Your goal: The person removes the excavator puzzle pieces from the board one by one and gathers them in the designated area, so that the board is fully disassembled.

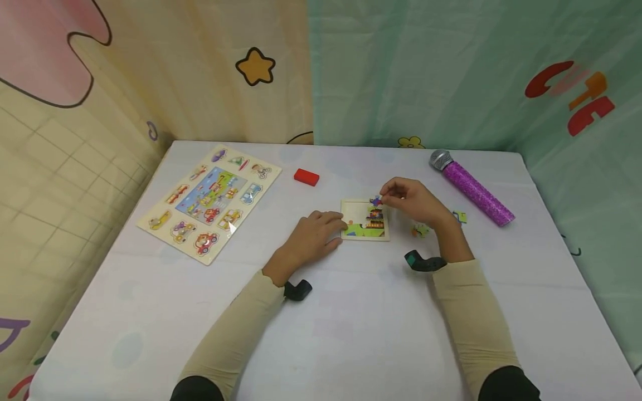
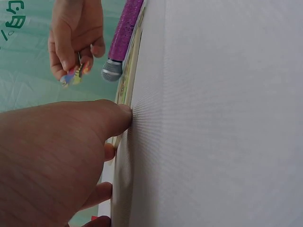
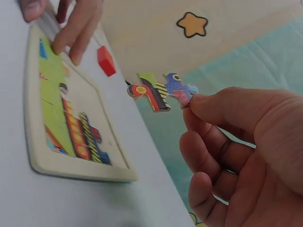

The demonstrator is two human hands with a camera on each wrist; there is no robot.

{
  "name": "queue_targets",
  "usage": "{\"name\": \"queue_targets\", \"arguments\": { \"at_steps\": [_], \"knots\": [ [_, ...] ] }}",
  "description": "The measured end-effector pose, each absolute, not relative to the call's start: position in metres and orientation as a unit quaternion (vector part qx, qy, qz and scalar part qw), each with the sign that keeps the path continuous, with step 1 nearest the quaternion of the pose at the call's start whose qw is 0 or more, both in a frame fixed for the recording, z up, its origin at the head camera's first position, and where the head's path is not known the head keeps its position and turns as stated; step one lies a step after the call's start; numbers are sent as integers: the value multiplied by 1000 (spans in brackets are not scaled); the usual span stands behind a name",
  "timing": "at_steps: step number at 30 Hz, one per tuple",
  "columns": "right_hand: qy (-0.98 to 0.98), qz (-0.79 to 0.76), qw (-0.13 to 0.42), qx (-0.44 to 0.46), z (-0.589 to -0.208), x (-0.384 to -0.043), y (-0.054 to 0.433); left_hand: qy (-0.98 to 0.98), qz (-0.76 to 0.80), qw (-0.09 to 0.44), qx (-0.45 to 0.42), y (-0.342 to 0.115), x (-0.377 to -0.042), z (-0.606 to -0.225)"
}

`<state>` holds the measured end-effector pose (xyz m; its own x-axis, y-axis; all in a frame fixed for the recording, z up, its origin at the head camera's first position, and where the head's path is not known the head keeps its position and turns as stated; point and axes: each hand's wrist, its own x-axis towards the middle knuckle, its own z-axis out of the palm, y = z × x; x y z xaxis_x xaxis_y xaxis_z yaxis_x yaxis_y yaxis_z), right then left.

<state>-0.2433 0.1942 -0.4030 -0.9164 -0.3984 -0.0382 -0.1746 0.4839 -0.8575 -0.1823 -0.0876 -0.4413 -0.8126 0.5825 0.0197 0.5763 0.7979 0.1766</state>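
Between thumb and forefinger, my right hand (image 1: 415,201) pinches a jigsaw piece (image 3: 155,94), blue at one end with red, black and green printing. It holds the piece above the upper right of a small framed puzzle board (image 1: 355,210). Joined pieces (image 3: 75,127) cover the bottom and right side of the board, and the upper left shows its bare backing. My left hand (image 1: 315,236) lies palm down, its fingertips at the board's left edge. In the left wrist view, the left thumb (image 2: 116,118) rests against the board's near edge.
Loose jigsaw pieces (image 1: 420,229) lie right of the board, partly behind the right wrist. A purple glitter microphone (image 1: 476,192) is at the back right, a red block (image 1: 306,177) behind the board. A larger picture puzzle board (image 1: 170,225) lies to the left.
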Motion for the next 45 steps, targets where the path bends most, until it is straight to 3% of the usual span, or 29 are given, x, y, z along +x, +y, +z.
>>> {"name": "queue_targets", "arguments": {
  "at_steps": [5, 17, 27, 45],
  "knots": [
    [870, -463, 99, -138, -387, -234, 227, 949, 91, 13, 301, -88, -183, -441],
    [904, -392, 152, -70, -408, -197, 303, 949, 100, 18, 299, -90, -182, -443],
    [927, -347, 101, -102, -426, -196, 307, 945, 118, 8, 304, -91, -180, -441],
    [944, -294, 104, -111, -421, -193, 302, 946, 110, 18, 304, -89, -183, -444]
  ]
}}
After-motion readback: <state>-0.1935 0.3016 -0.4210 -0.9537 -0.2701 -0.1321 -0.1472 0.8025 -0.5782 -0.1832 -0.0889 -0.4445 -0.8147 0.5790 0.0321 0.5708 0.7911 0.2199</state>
